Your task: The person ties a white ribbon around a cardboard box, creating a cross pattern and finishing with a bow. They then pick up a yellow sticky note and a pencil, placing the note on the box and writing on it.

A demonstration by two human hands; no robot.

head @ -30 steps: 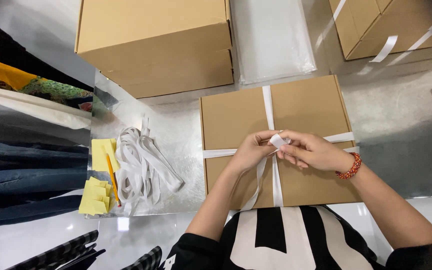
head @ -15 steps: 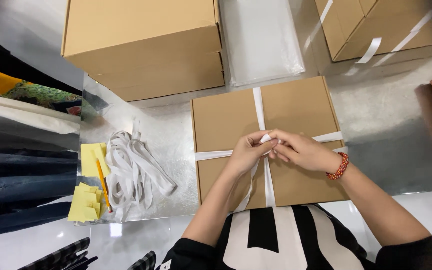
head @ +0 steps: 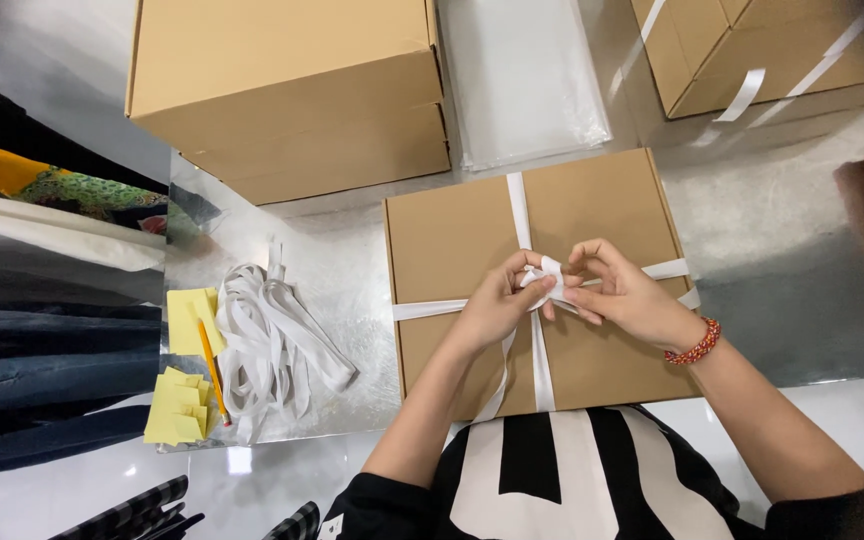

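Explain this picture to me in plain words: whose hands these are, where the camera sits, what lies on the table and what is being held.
There is no machine here. One camera sits on a person's head and looks down, so the two bare arms reaching in from the bottom are that person's own. The left hand and the right hand, which has a red bead bracelet at its wrist, meet over a flat cardboard box and pinch the white ribbon where its bands cross on the lid. To the left on the shiny table lie a heap of loose ribbon, yellow sticky notes and a pencil. More cardboard boxes stand behind.
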